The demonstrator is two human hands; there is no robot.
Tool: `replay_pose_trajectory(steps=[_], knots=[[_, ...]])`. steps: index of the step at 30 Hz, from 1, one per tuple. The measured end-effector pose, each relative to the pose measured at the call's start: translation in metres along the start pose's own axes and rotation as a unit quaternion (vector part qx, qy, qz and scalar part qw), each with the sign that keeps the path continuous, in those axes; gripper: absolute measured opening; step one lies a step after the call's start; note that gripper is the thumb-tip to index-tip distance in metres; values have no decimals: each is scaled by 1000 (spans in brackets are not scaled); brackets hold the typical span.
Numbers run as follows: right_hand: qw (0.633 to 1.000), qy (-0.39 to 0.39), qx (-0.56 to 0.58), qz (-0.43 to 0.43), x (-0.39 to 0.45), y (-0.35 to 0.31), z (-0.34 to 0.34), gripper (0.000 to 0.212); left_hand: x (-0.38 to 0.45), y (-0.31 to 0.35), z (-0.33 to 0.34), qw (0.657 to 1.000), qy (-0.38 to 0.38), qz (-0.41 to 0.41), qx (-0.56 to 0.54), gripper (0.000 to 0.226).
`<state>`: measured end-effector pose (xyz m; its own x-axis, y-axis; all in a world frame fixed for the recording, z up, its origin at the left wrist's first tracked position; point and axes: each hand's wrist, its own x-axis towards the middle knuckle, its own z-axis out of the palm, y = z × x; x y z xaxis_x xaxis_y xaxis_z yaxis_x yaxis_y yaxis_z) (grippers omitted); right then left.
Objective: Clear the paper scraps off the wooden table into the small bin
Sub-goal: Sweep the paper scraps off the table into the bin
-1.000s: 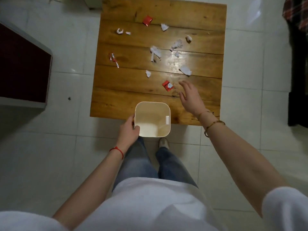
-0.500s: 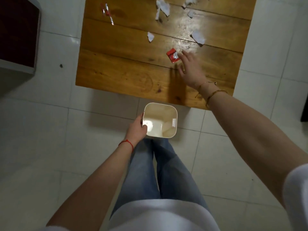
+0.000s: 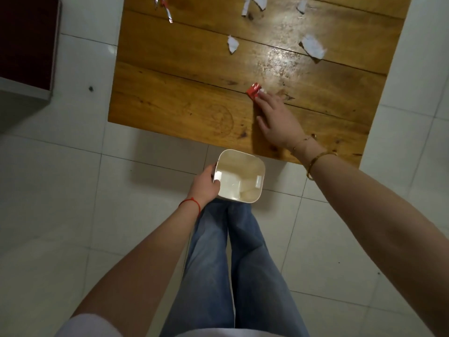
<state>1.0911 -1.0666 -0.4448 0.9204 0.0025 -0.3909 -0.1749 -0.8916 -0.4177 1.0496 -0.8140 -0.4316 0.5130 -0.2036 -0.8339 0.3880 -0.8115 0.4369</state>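
The right hand (image 3: 279,120) has slid forward since a moment ago, and its fingers (image 3: 261,99) now touch the red scrap (image 3: 253,90) on the wooden worktop (image 3: 184,93). The fingers lie spread and flat, gripping nothing yet. White scraps (image 3: 313,47) lie farther out, past the fingertips. The left hand (image 3: 205,184) has its fingers curled around the rim of the small bin (image 3: 239,177), held just below the worktop's near edge.

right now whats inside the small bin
The small bin looks nearly empty: a pale floor with what may be a scrap or reflection. The left hand grips its rim.
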Motion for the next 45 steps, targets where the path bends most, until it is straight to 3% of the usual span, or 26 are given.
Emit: replay_pose_trajectory(steps=[13,20,25,33,37,45], knots=[[981,-74,36,-176,-78,-47,49,44,13,-9,-2,998,17,-34,-52,51],[998,54,16,-26,9,-40,3,51,19,-8,-11,997,26,-46,-55,53],[998,49,-15,22,88,-30,-29,59,20,-6,-13,997,26,-52,-53,53],[999,3,-32,-17,141,-30,-37,57,18,-1,-18,997,14,-50,-59,52],[994,-2,-78,-81,110,-33,-25,55,17,2,-19,997,13,-52,-58,51],[982,-87,-30,-166,-43,-54,55,54,9,3,-15,996,13,-60,-60,52]])
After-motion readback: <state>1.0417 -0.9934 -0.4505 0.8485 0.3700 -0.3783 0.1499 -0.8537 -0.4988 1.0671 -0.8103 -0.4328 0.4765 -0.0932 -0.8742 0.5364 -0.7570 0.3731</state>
